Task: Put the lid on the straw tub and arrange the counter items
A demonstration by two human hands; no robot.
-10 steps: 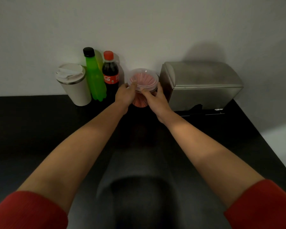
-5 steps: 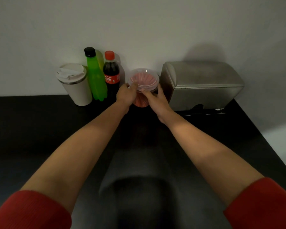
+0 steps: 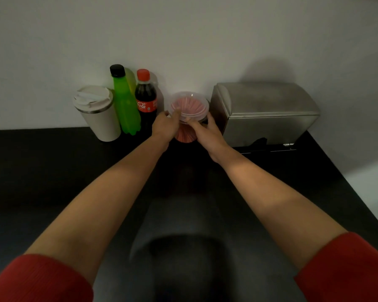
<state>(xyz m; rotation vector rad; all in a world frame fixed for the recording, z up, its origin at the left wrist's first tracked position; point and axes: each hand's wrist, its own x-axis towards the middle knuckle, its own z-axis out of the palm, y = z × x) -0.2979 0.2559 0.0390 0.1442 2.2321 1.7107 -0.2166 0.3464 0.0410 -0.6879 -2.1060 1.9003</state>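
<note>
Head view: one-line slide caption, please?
Both hands, left hand and right hand, press the clear lid onto the straw tub.

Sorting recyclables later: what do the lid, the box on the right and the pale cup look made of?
Lid: clear thin plastic, glossy; red straws show through. Box: brushed metal, likely stainless steel, dull sheen. Cup: matte cream body with a metallic rim band, probably coated steel; uncertain.

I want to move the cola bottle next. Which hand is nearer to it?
Left. The left hand sits just right of the cola bottle; the right hand is beyond the straw tub.
</note>
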